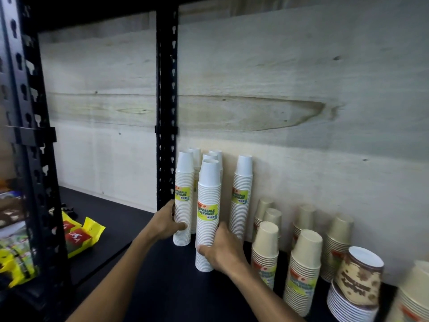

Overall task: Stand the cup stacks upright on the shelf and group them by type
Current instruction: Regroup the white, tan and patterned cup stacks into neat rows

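- Left hand (166,223) gripping a white cup stack (184,201), upright beside the black upright post (166,108).
- Right hand (224,249) gripping the front white stack (207,214), upright on the shelf (162,275).
- Tan cup stacks (304,270) upright toward the shelf's right end.

Both hands (167,223) (222,249) forward, fingers curled.

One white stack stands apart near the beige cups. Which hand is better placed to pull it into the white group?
Right. The right hand grips the front stack beside the lone stack; the left hand is farther away.
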